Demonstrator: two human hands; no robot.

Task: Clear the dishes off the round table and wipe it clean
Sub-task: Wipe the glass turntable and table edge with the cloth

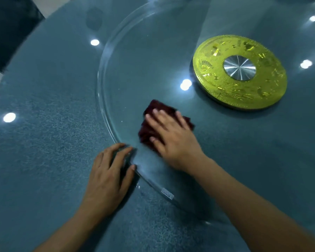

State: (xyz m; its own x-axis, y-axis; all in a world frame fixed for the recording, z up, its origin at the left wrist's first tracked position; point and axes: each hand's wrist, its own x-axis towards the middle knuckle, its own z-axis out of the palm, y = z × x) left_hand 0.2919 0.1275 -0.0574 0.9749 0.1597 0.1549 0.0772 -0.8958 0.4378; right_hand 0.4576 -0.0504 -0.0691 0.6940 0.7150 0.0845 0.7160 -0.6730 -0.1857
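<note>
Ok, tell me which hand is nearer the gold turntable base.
Right. The right hand presses the dark red cloth on the glass, below-left of the gold base; the left hand sits farther off, at the glass rim.

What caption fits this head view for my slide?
Right hand presses a dark red cloth on the glass turntable while left hand steadies its rim.

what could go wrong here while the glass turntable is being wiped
The glass turntable may spin under the cloth if the left hand at its rim lets go. The right hand covers only part of the cloth, which could bunch or slip. Fingers at the rim could get pinched.
</note>
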